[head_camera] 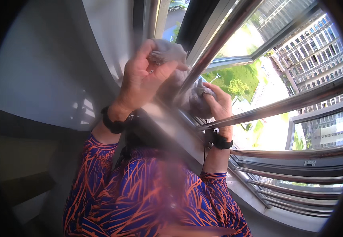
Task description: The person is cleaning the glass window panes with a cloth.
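Note:
A grey cloth [176, 78] is bunched around the lower part of a shiny metal window bar [216, 44]. My left hand [142, 74] grips the cloth's upper end, to the left of that bar. On the other side, my right hand [220, 102] pinches the cloth between thumb and fingers, close to a second metal bar [266, 111]. Part of the cloth between the hands is blurred. Each wrist wears a black band.
More metal bars [293, 179] cross the window at the lower right. A pale sill [174, 130] runs beneath them. An open window sash [233, 60] stands beyond the bars, with greenery and tall buildings outside. A white wall [47, 68] curves along the left.

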The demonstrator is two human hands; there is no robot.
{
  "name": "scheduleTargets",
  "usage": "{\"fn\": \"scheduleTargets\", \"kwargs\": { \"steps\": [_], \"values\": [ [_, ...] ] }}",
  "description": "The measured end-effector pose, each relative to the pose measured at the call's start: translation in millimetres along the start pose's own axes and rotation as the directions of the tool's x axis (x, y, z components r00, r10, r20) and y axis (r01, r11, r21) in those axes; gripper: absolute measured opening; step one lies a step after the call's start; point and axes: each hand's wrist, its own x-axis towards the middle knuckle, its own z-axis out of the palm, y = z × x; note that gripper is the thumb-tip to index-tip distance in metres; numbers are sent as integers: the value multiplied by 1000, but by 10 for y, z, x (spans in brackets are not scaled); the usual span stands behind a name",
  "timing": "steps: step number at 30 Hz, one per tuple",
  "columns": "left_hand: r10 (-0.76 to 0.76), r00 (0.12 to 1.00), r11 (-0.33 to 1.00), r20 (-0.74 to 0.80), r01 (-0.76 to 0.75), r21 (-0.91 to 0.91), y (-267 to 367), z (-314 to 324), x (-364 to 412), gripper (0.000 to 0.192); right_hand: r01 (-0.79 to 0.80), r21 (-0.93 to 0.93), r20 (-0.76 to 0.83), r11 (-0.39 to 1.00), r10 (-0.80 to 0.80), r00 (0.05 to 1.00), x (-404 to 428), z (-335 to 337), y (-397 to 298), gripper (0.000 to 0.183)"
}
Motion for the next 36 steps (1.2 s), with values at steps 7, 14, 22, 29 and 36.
{"fn": "scheduleTargets", "kwargs": {
  "steps": [7,14,22,29,36],
  "values": [
    [95,974,985,-204,-63,160,468,-866,-170,25,105,-387,52,916,-92,994,110,395,-376,33],
    [-126,983,976,-133,147,158,635,-1265,-187,27,5,-214,197,977,39,980,262,569,-949,45],
    [-8,989,909,147,-54,412,433,-1093,-100,37,90,-200,235,976,-42,971,569,699,-995,41],
    [76,940,942,334,-177,285,15,-802,-117,58,128,-290,263,949,-50,963,761,411,-813,53],
    [-134,924,963,359,36,268,-104,-528,61,47,253,-472,362,845,-76,929,1079,246,-554,26]
  ]
}}
